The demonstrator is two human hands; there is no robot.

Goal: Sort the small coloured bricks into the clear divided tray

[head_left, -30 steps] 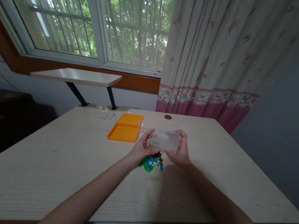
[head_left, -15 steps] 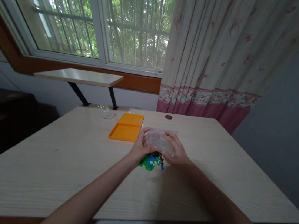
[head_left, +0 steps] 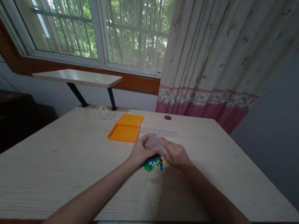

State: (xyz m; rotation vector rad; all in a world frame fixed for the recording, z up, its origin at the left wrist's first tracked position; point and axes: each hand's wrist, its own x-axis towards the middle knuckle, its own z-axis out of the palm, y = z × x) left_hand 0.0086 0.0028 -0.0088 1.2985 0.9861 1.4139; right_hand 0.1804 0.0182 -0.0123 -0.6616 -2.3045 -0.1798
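A small clear plastic container (head_left: 155, 142) is tilted between my two hands, above the table. My left hand (head_left: 142, 149) grips its left side, thumb along the near edge. Against its right side lies my right hand (head_left: 175, 154), fingers closed along the wall. Just below and nearer to me is a heap of tiny pieces (head_left: 151, 163) in green, blue, cream and dark brown. The hands partly cover this heap, and single pieces are too small to make out.
An open orange case (head_left: 124, 133) lies left of the hands. Behind them is a flat clear plastic piece (head_left: 167, 132). Further left, clear plastic items (head_left: 106, 116) sit near a raised shelf (head_left: 81, 76). A dark round disc (head_left: 167, 117) is at the table's back edge.
The clear container has turned and tipped between my hands. My right hand has rolled over, its back now facing up more. The heap and orange case stay in place.
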